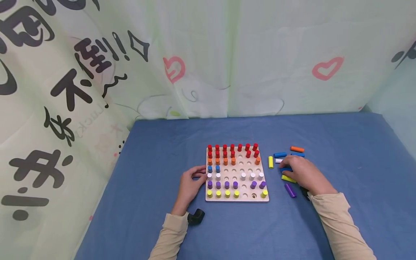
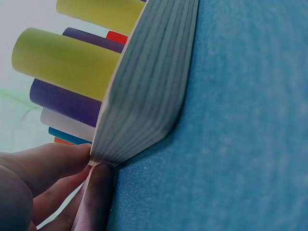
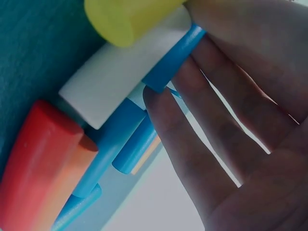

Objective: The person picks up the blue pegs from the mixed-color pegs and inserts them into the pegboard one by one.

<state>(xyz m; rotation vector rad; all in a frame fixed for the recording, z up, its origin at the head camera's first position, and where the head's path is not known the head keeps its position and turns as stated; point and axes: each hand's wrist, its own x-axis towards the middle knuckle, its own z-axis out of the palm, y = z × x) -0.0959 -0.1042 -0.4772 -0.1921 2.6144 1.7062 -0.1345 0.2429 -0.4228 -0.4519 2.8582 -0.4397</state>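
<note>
A wooden pegboard (image 1: 240,168) lies on the blue-covered table, with rows of red, orange, blue, white, purple and yellow pegs standing in it and some bare holes. My left hand (image 1: 191,184) grips its left edge; in the left wrist view, fingertips (image 2: 72,159) meet the layered board edge (image 2: 144,91). On the right, my right hand (image 1: 303,173) is over the loose pegs. Between its thumb and fingers it pinches a blue peg (image 3: 173,57), partly hidden. A white peg (image 3: 125,67) and a yellow peg (image 3: 130,21) lie close to those fingers.
Around the right hand lie more loose pegs: a yellow one (image 1: 271,162), a blue one (image 1: 280,155), an orange one (image 1: 297,149) and a purple one (image 1: 290,190). Behind the table hangs a pale printed curtain (image 1: 260,72). Black wrist cameras sit at both cuffs.
</note>
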